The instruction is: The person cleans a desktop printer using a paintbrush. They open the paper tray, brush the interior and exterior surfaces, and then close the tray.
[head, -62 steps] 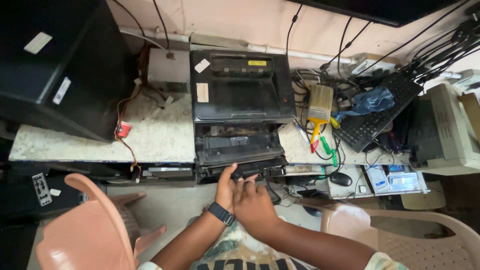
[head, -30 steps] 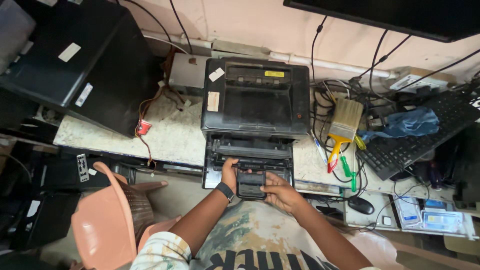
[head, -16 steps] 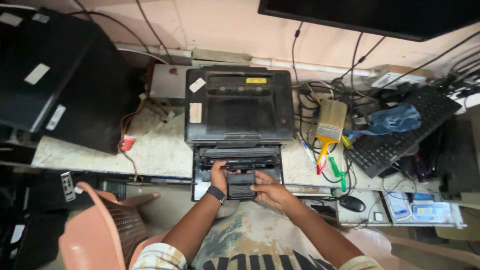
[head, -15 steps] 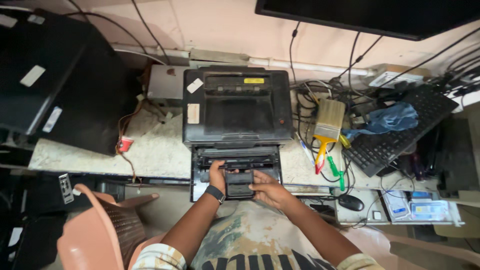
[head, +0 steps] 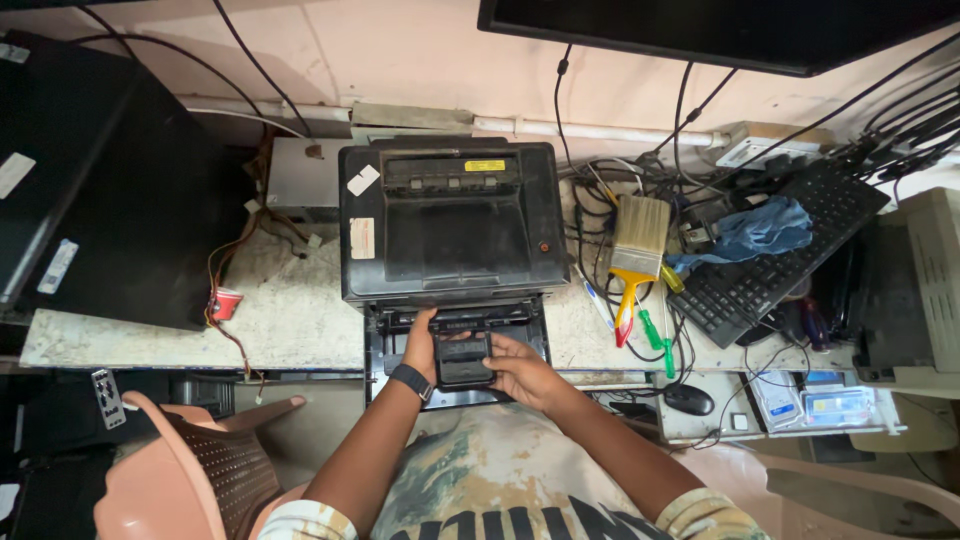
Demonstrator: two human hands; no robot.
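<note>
Looking down from the head camera, both hands meet at the open front of a black printer (head: 452, 222) that sits on a pale stone table (head: 290, 320). The left hand (head: 421, 342), with a dark watch (head: 411, 381) on its wrist, is curled around the left end of a black cartridge (head: 463, 358); the right hand (head: 520, 368) grips the right end, fingers wrapped over its edge. The cartridge lies part way in the printer's front bay (head: 455, 322), its long axis running left to right across the opening, so the bay lies straight ahead of both hands, away from the body. The hands are about equally near; the left reaches a little deeper toward the slot.

To the right of the printer lie a flat paintbrush (head: 637, 240) with a yellow handle, a green-handled screwdriver (head: 655, 335), a blue cloth (head: 755, 228) on a black keyboard (head: 775, 250), and a mouse (head: 688, 398) on a lower shelf. A pink plastic chair (head: 190, 470) stands at lower left.
</note>
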